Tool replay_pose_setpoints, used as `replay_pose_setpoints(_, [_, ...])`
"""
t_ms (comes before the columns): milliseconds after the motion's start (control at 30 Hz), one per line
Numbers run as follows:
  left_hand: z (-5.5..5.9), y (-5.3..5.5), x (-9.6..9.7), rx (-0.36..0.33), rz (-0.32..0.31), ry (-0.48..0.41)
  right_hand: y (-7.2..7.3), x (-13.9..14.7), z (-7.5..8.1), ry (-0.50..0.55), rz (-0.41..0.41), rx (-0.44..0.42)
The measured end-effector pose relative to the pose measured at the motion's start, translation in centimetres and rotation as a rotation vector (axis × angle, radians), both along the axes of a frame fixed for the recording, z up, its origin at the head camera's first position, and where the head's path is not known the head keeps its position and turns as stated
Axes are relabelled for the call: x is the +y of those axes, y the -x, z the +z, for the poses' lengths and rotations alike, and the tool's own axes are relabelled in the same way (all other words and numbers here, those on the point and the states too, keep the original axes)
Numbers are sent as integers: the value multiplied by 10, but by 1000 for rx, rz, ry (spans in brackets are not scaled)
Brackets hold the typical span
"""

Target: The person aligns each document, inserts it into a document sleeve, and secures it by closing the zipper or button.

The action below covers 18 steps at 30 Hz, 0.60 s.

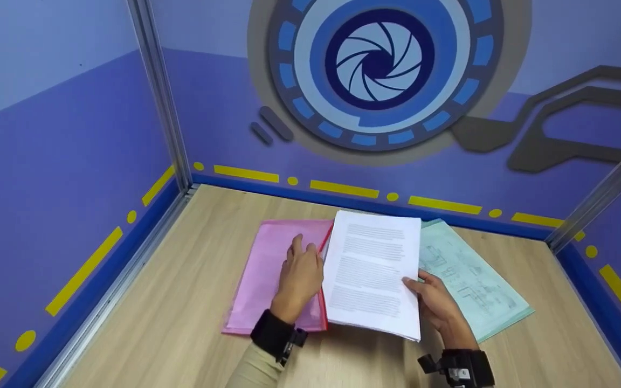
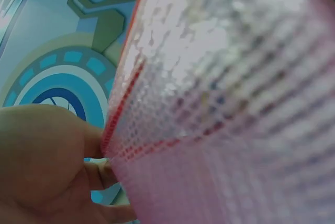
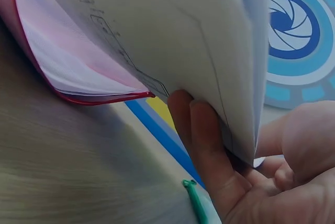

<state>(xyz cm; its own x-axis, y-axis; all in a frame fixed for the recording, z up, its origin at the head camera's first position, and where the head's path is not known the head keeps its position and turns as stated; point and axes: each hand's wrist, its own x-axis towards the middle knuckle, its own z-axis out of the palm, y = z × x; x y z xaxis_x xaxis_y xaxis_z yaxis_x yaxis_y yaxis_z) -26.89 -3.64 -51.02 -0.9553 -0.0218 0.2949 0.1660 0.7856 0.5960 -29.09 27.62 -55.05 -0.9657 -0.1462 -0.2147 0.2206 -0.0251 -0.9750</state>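
A pink mesh zip folder (image 1: 259,275) with a red zip edge lies on the left part of the table. My left hand (image 1: 301,277) is over its right side; in the left wrist view the thumb and fingers pinch the folder's red edge. My right hand (image 1: 441,303) holds a stack of printed white papers (image 1: 370,264) by its right edge, thumb on top and fingers underneath. The stack is tilted up beside the folder's mouth, its left edge along the red zip. From the right wrist, the folder's red-rimmed mouth (image 3: 94,101) gapes, with white layers inside.
A green folder (image 1: 477,280) with drawings showing through it lies slanted at the right, partly under the papers and right hand. The wooden table (image 1: 154,302) is bounded by blue-purple walls (image 1: 208,108) at the back and sides, with metal corner posts (image 1: 165,102).
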Motion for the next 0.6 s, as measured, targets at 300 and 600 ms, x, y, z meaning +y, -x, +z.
replay_pose_setpoints(300, [-4,2,3,95,52,6,-3,-1,2,-58,134,66])
replay_pose_setpoints(600, [-5,3,3,128,42,-1,-2,-2,0,-6,202,64])
